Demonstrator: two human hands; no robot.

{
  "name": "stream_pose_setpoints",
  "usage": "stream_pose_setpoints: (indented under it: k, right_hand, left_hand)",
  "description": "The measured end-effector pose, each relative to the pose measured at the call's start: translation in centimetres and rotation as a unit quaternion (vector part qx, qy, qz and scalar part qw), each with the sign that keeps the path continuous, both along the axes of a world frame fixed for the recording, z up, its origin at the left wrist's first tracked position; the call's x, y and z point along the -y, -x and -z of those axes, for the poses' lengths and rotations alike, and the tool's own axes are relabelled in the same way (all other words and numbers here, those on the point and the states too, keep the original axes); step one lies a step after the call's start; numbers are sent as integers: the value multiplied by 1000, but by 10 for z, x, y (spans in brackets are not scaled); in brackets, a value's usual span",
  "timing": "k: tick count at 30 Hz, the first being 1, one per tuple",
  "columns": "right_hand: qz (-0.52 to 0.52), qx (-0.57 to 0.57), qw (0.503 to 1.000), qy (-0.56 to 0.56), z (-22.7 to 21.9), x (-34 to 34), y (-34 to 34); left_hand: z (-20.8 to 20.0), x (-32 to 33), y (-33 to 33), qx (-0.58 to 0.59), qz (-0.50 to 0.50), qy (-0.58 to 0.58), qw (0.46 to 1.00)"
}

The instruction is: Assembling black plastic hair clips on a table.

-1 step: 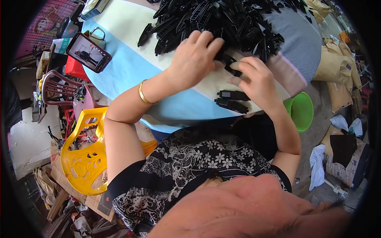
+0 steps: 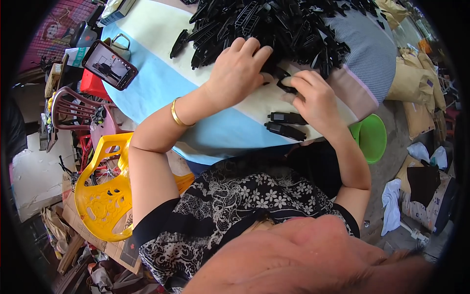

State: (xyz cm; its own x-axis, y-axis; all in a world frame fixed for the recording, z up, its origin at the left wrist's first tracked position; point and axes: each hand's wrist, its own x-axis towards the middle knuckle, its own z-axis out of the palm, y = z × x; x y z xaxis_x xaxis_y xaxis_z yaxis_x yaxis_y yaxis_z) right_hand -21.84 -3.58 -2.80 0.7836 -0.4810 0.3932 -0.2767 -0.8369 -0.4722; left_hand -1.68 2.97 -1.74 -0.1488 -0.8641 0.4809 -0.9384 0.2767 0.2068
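My left hand point(image 2: 237, 73), with a gold bangle on its wrist, is closed with bent fingers at the near edge of a heap of black plastic parts point(image 2: 249, 22). Its fingertips are partly hidden, and I cannot make out what they hold. Just to the right, my right hand point(image 2: 316, 98) pinches a small black plastic part point(image 2: 284, 81) between thumb and fingers. Two long black plastic pieces lie side by side near the table's front edge, left of my right wrist: an upper piece point(image 2: 286, 118) and a lower piece point(image 2: 285, 131).
A striped cloth point(image 2: 210, 134) covers the table. At its left lies a phone point(image 2: 108, 64) with a lit screen, beside a metal mug point(image 2: 120, 46). A yellow plastic chair point(image 2: 100, 196) stands at lower left. Right of the table are a green bucket point(image 2: 373, 139) and brown sacks point(image 2: 413, 81).
My fingers have shifted slightly, and the part in my right hand has turned a little. The heap and the two laid-out pieces are where they were.
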Motion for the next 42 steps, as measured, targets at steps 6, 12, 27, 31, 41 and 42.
stream_pose_setpoints:
  k: [6, 12, 27, 31, 41, 42]
  right_hand:
    - [95, -51, 994, 17, -7, 10, 8]
    - [32, 35, 981, -188, -12, 16, 36]
    - [-5, -9, 1000, -11, -22, -2, 29]
    - [-28, -61, 998, 10, -28, 1, 33]
    - [-62, -10, 998, -22, -16, -1, 13]
    - [-68, -9, 997, -47, -16, 0, 14]
  left_hand:
    - [1, 4, -14, -21, -25, -13, 999]
    - [-22, -5, -6, -286, 8, -96, 953]
    - [9, -20, 17, -219, 112, -216, 945]
    - [5, -20, 15, -196, 75, -217, 953]
    - [14, -16, 19, -196, 149, -176, 953]
    - [13, -13, 17, -179, 154, -185, 954]
